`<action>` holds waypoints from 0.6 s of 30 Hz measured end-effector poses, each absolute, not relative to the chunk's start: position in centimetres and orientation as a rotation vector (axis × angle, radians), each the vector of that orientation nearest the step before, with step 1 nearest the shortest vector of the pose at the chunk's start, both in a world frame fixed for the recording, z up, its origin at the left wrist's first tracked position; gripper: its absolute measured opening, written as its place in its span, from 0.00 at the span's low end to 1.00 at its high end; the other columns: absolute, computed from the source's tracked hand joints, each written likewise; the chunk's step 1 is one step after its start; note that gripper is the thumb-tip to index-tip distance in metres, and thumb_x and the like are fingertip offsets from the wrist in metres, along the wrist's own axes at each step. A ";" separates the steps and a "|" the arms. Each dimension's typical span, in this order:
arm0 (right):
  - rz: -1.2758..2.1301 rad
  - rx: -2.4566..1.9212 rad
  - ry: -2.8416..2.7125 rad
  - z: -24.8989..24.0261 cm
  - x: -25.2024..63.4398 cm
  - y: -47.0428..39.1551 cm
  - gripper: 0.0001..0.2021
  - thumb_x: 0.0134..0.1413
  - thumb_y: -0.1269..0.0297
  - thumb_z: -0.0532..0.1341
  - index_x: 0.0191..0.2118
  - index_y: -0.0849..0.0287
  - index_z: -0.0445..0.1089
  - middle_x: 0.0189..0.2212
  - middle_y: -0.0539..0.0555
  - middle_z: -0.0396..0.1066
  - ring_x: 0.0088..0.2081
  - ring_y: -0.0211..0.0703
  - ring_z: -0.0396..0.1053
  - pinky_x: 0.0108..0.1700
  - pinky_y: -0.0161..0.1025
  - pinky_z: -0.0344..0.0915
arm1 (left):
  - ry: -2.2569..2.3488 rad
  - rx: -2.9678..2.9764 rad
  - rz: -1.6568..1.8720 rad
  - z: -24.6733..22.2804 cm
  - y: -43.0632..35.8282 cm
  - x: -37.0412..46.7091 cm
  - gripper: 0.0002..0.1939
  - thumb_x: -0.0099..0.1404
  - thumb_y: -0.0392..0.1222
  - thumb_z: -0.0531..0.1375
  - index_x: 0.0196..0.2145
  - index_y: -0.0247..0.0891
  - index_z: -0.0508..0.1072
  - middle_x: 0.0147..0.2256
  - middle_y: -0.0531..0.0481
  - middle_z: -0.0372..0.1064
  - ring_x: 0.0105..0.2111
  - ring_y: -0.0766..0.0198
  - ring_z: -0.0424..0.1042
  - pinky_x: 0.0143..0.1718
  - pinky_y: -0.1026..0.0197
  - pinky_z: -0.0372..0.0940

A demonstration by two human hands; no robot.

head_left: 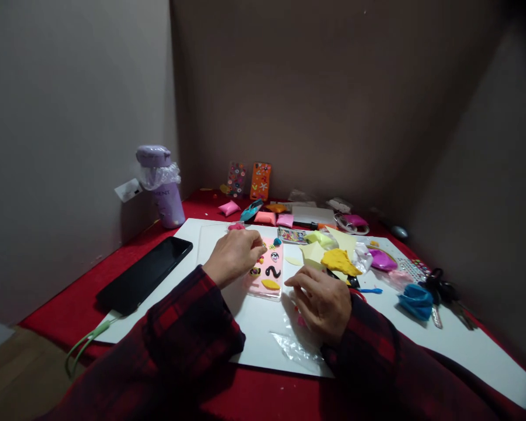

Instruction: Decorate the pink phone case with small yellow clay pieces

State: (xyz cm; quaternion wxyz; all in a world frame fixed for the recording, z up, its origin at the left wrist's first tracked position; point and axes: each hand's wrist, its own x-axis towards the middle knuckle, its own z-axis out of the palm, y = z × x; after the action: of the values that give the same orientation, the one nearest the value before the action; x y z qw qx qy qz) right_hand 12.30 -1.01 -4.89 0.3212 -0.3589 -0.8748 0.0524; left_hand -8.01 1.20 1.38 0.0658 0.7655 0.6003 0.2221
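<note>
A pink phone case (266,286) lies on the white board, decorated with a yellow leaf-like piece (270,284), a black curved piece (272,271), a teal bit and small charms. Over its upper left part is my left hand (234,254), the fingertips pinched together; whatever is between them is too small to make out. My right hand (319,298) rests just right of the case, fingers loosely curled and slightly apart, with nothing visible in them. Beneath that hand lies a clear plastic bag (296,348) with small pink and red bits, partly hidden.
A black phone (146,275) with a green cable lies left. Behind it stands a purple bottle (169,202). Yellow clay (339,261), a blue clay packet (416,301) and scissors (438,289) lie right. Two decorated cases, one an orange case (260,181), lean against the back wall.
</note>
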 end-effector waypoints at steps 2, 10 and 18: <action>0.146 -0.952 -2.322 -4.7 12.6 -1.2 0.09 0.45 0.75 0.55 0.33 0.58 0.69 0.30 0.53 0.68 0.29 0.40 0.64 0.29 0.35 0.57 | 1.816 2.313 0.663 1.4 1.2 -8.0 0.09 0.58 0.44 0.54 0.28 0.39 0.72 0.27 0.49 0.71 0.28 0.62 0.67 0.28 0.62 0.57; 0.130 -0.956 -2.362 -4.8 12.7 -1.4 0.08 0.50 0.72 0.54 0.36 0.59 0.68 0.32 0.55 0.67 0.31 0.41 0.64 0.31 0.37 0.59 | 1.807 2.324 0.687 1.4 1.1 -8.1 0.09 0.57 0.43 0.54 0.27 0.39 0.72 0.27 0.49 0.72 0.28 0.62 0.68 0.28 0.62 0.57; 0.045 -0.840 -2.393 -5.3 12.4 -1.0 0.08 0.52 0.70 0.55 0.36 0.60 0.71 0.31 0.56 0.66 0.32 0.42 0.63 0.32 0.38 0.59 | 1.463 2.425 0.617 1.2 1.2 -8.2 0.07 0.51 0.31 0.56 0.26 0.37 0.73 0.28 0.50 0.72 0.29 0.64 0.68 0.30 0.64 0.59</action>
State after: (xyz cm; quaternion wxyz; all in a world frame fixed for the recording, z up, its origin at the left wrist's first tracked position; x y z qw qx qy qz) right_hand 12.37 -0.99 -5.25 0.2976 -0.3162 -0.9006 0.0170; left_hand -8.18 1.16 1.17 0.1214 0.8304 0.5010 0.2114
